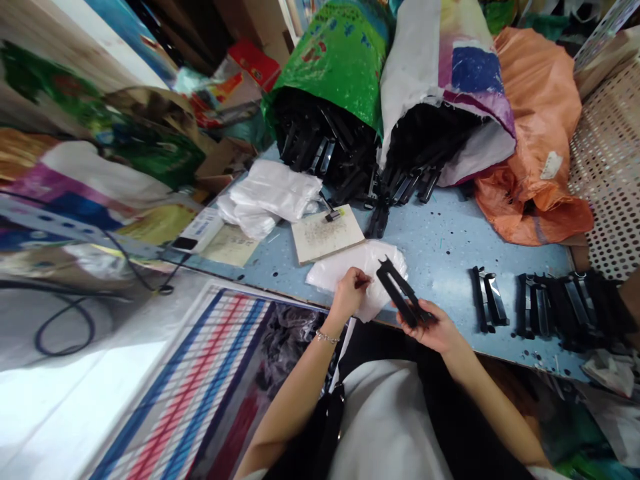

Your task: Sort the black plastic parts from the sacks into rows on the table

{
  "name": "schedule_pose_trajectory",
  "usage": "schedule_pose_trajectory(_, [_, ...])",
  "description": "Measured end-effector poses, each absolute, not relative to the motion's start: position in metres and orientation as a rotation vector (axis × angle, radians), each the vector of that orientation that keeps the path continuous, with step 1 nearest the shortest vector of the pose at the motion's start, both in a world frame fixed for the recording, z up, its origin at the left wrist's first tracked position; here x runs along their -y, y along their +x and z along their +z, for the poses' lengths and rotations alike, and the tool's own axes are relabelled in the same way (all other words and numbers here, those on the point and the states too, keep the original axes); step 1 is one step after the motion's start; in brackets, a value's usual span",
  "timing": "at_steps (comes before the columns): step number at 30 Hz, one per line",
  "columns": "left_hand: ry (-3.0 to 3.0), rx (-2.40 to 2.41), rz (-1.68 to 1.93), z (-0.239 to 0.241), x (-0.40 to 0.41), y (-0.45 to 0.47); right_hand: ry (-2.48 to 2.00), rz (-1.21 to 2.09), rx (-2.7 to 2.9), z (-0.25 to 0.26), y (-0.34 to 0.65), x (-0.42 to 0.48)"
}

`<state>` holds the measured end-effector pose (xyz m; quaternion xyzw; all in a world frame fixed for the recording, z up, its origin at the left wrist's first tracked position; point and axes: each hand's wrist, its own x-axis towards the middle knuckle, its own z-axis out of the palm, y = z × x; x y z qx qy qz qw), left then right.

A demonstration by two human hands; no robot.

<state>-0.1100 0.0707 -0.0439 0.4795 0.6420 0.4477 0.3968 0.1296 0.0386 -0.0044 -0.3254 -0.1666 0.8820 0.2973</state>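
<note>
My right hand [434, 328] grips a long black plastic part [400, 290] by its lower end; the part is slotted along its length and tilts up to the left. At the near edge of the table, my left hand [351, 291] has its fingers pinched at a thin white plastic bag [370, 263], which lies partly beneath the black part. Behind the bag sits a flat cream-coloured block [327, 235] with dark specks and a small dark piece on top. A stack of white plastic bags [280, 193] lies to its left.
A green sack [330, 60] and a white-and-purple sack [415, 63] spill black parts onto the blue table [435, 233]. More black parts [570, 303] line the right side. An orange sack [535, 133] stands behind them. A white box [200, 230] sits at the left edge.
</note>
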Motion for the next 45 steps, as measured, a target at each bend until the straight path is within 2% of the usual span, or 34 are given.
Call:
schedule_pose_trajectory(3, [1.222,-1.617,1.135,-0.043,-0.070,-0.110,-0.765,2.498,0.177,-0.005,0.114,-0.038])
schedule_pose_trajectory(10, [1.089,-1.610,1.170,-0.048,-0.072,-0.108,-0.698,2.409,0.047,0.000,0.149,-0.039])
schedule_pose_trajectory(16, [1.083,-1.579,1.169,-0.049,-0.070,-0.102,-0.501,2.651,-0.074,-0.016,0.136,-0.029])
schedule_pose_trajectory(23, [1.037,-1.622,1.106,-0.039,-0.067,-0.105,-0.579,2.512,0.012,-0.020,0.136,-0.034])
schedule_pose_trajectory(26, [1.048,-1.657,1.098,-0.037,-0.066,-0.105,-0.565,2.554,0.035,-0.021,0.133,-0.036])
schedule_pose_trajectory(31, [1.478,-1.755,1.296,-0.021,-0.057,-0.119,-0.557,2.607,-0.133,-0.037,0.124,-0.033])
schedule_pose_trajectory(36, [2.046,-1.906,0.878,-0.011,-0.055,-0.129,-0.555,2.597,-0.080,-0.039,0.125,-0.029])
schedule_pose_trajectory(40, [2.103,-1.864,0.726,-0.020,-0.060,-0.126,-0.529,2.552,0.030,-0.031,0.123,-0.030])
schedule_pose_trajectory(45, [2.015,-1.669,0.952,-0.018,-0.050,-0.116,-0.476,2.612,0.032,-0.023,0.109,-0.044])
